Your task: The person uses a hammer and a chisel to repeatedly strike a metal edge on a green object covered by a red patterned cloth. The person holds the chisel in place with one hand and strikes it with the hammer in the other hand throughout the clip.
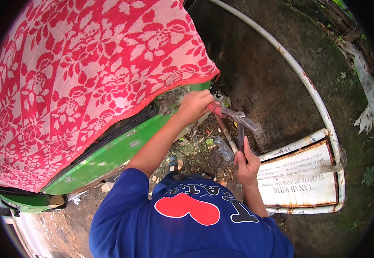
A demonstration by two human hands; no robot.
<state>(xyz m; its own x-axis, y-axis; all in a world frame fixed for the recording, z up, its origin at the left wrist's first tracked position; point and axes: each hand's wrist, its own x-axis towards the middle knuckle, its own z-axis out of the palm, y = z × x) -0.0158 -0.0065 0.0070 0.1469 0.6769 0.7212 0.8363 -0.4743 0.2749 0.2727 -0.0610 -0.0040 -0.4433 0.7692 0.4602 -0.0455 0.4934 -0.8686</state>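
Red-handled pliers [232, 115] sitting near frame centre, slightly toward 2 o'clock; grey metal head pointing toward 3 o'clock. Left hand [195, 105] closing tight around the red grip, fingers fully curled, knuckles just beside the green panel edge [109, 150]. Right hand [246, 161] reaching up from 5 o'clock, fingers pinching closed on a thin dark rod [241, 136] hanging straight down from the pliers' head. Rusty thinner stick [225, 133] slanting just left of that rod, touching or only crossing it: cannot tell.

Red and pink floral cloth [79, 81] draping over the green body, filling the frame from 9 to 12 o'clock. Black trim strip running between cloth hem and green panel. Blue shirt with red heart shape [187, 208] filling the 6 o'clock edge.

White rusting metal sign [301, 178] lying flat on the ground at 4 o'clock, just beside the right wrist. White bent pipe [298, 69] arcing from 12 down to 3 o'clock over dark mossy ground [255, 60]. Litter and scraps [204, 144] scattering below the hands. Torn pale plastic [367, 94] hanging at 3 o'clock.
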